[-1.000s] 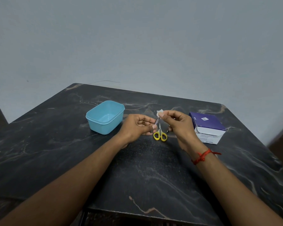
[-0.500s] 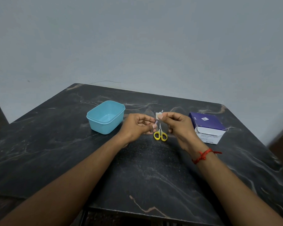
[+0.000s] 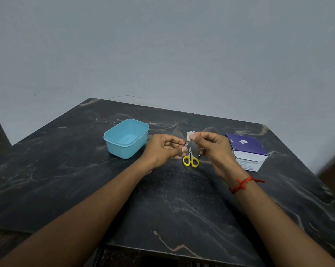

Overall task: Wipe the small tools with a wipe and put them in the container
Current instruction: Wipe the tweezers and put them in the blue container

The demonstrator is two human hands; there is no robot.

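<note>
Hardly anything has moved in the last second. Your right hand (image 3: 214,147) drew the wipe (image 3: 189,134) a little down the tool (image 3: 186,144) and has brought it back up. Both forearms, the container and the scissors lie where they did before.

The dark marbled worktop (image 3: 66,170) carries everything. At its right side sits the purple and white box (image 3: 247,147), closed, just beyond your right wrist. Left of centre stands the blue container (image 3: 120,151), open at the top, near your left hand (image 3: 162,149) but apart from it.

Your left hand is curled, and its thumb and fingertips pinch the lower end of the tool. Your right hand, with a red thread (image 3: 241,185) at the wrist, pinches the white wipe between thumb and forefinger. It holds the wipe against the tool's upper end.

The yellow-handled scissors (image 3: 190,160) lie flat on the worktop between your hands. They are closed, with the blades pointing away from you. A small metal tip (image 3: 199,155) shows just right of them, under your right hand, and you cannot tell what it belongs to.

The tool is a thin, ridged strip of metal. It is held tilted above the scissors, right of the container and outside it.
</note>
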